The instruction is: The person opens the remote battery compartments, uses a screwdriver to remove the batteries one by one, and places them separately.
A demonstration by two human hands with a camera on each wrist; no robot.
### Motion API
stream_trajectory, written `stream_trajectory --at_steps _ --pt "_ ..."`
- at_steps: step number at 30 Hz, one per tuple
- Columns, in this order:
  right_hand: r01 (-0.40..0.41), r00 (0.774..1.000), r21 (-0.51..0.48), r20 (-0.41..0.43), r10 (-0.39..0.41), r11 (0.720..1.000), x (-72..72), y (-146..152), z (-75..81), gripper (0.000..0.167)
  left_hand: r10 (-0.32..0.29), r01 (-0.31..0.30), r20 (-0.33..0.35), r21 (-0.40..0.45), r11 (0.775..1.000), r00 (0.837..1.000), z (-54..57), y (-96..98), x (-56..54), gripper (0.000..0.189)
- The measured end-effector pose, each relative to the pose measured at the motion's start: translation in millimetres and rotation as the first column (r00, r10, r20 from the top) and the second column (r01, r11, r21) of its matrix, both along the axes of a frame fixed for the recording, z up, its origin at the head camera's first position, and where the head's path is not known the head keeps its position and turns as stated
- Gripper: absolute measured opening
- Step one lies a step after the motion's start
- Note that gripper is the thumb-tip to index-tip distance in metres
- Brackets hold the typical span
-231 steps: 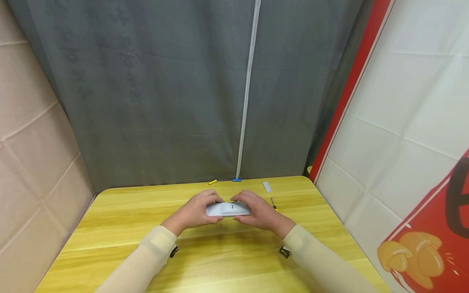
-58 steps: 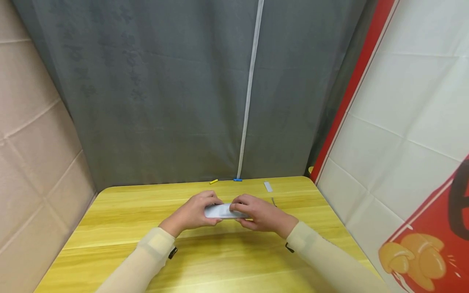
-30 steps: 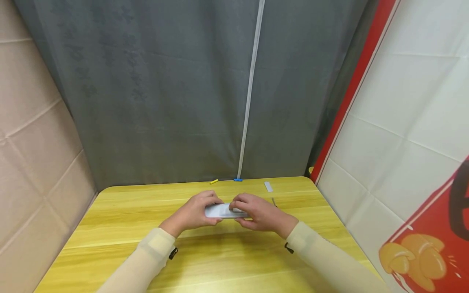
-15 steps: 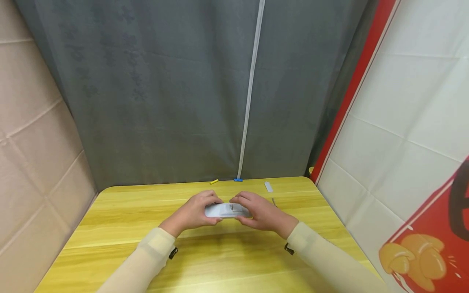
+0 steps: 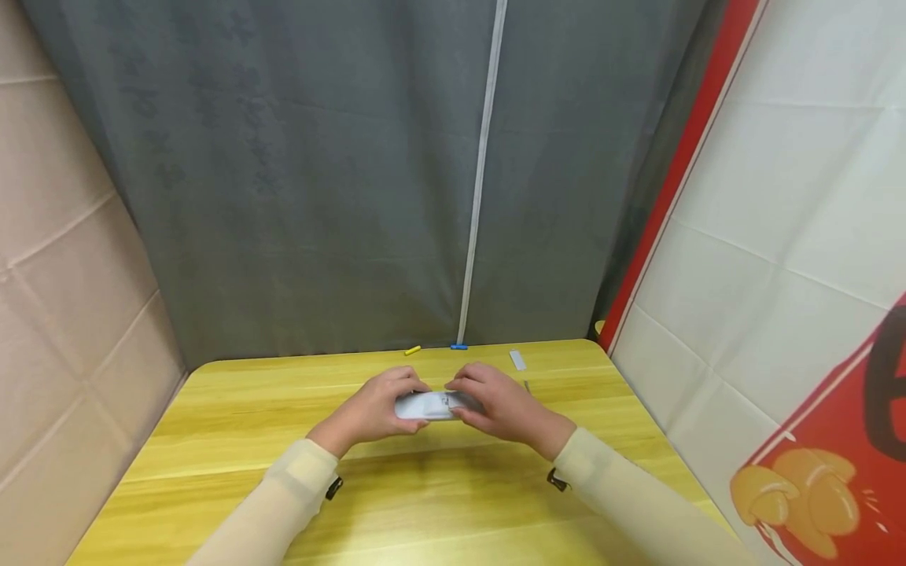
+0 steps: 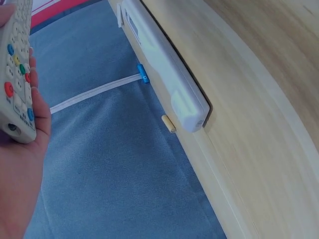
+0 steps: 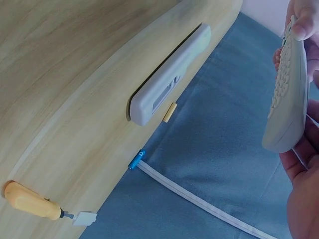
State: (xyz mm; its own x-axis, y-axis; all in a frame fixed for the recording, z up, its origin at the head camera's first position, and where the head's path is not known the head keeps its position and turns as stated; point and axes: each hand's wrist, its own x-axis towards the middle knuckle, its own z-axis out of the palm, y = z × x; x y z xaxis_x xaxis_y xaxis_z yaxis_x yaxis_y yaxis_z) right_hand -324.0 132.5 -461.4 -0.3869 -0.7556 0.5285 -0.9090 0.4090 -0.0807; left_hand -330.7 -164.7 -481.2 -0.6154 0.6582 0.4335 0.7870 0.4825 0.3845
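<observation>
Above the bench (image 5: 425, 519), my left hand (image 5: 377, 407) and right hand (image 5: 501, 405) grip the remote (image 5: 419, 406), right thumb (image 5: 470, 417) now shifted onto its back, apparently pressing there.

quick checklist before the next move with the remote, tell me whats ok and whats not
1. Remote gripped by both hands: ok, left hand and right hand hold its two ends.
2. Buttonless back toward the head camera: ok.
3. Opening in the back checked inside: cannot tell, too small and partly covered.
4. Yellow cylinder and blue cylinder picked up: not ok, both lie along the far edge of the table.
5. Flat white piece in hand: not ok, loose on the table.
6. Screwdriver set down: ok, on the table toward the right.
</observation>
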Motion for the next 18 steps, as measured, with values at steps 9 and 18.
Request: stream_trajectory --at_steps 9,18 --pt "-0.027 1.000 0.015 -0.009 0.027 1.000 0.1 -3.4 0.3 0.028 0.009 -0.009 0.022 -0.009 1.000 1.000 1.0 -1.5 0.1 0.037" --pt "-0.066 0.997 0.027 -0.028 0.067 0.997 -0.8 -3.1 -0.6 0.025 0.023 -0.022 0.017 -0.032 0.999 1.000 1.0 0.1 -0.6 0.037"
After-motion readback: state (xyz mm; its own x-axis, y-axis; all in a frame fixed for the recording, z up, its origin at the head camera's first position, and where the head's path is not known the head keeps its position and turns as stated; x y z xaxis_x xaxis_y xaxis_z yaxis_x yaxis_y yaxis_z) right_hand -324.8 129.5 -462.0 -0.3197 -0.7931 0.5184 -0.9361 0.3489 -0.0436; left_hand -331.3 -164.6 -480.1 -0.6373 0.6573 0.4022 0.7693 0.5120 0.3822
